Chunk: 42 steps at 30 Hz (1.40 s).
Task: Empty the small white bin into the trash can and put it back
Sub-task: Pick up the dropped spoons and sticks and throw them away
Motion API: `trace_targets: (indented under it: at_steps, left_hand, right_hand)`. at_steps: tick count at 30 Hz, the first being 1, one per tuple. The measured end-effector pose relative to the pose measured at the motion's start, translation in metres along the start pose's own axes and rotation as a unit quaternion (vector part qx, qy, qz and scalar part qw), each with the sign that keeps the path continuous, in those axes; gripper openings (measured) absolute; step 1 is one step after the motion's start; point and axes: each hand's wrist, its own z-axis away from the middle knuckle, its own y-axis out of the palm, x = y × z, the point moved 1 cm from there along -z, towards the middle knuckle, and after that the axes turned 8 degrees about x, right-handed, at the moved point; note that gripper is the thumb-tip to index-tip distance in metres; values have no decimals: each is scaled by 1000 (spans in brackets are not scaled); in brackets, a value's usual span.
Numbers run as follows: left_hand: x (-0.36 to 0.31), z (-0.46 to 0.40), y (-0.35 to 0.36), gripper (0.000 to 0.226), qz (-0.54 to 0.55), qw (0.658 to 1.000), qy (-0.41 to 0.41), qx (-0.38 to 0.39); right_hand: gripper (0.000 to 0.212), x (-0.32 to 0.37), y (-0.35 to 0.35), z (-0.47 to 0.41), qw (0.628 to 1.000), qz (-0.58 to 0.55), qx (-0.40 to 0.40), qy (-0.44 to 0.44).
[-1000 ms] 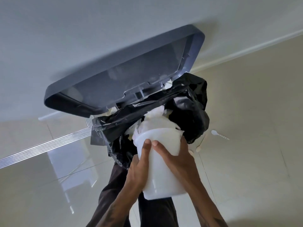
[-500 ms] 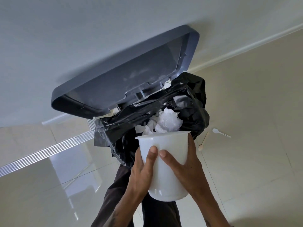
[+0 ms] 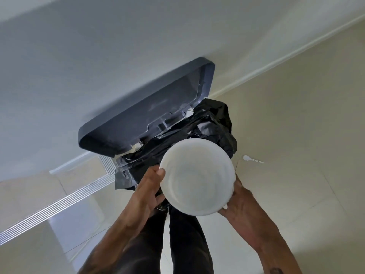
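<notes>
The small white bin (image 3: 197,177) is upright with its round mouth facing me, and its inside looks bare. My left hand (image 3: 147,192) grips its left side, thumb on the rim. My right hand (image 3: 240,204) holds its right side from below. The bin hangs in front of the trash can (image 3: 173,147), whose black liner bag folds over the rim. The can's dark grey lid (image 3: 142,119) stands raised against the wall. The bin hides most of the can's opening.
A white wall rises behind the can. Pale floor tiles spread around, with a white plastic spoon (image 3: 251,159) lying to the right of the can. A ribbed metal door track (image 3: 59,202) runs at the left. My dark trouser legs (image 3: 177,244) are below the bin.
The bin was tipped mouth-first into the can with white paper spilling out. It has since been pulled back and turned upright toward me, with no paper visible inside.
</notes>
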Motion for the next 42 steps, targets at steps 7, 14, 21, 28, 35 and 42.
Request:
trace_targets:
  at_steps: [7, 14, 21, 28, 35, 42]
  left_hand:
    - [-4, -19, 40, 35, -30, 999, 18, 40]
    - [11, -77, 155, 43, -45, 997, -5, 62]
    - [64, -202, 291, 28, -27, 998, 21, -47]
    - [140, -355, 321, 41, -42, 993, -23, -105]
    - [218, -489, 262, 39, -71, 984, -51, -154]
    - [270, -528, 218, 29, -42, 981, -35, -187]
  right_hand:
    - [48, 14, -16, 19, 995, 31, -69, -62]
    - [47, 51, -123, 54, 985, -24, -142, -100]
    - [46, 114, -301, 23, 978, 67, -182, -83]
    - [47, 97, -458, -89, 959, 151, -240, -29]
    - [42, 38, -545, -223, 950, 198, -240, 1]
    - [36, 0, -565, -277, 954, 205, -215, -30]
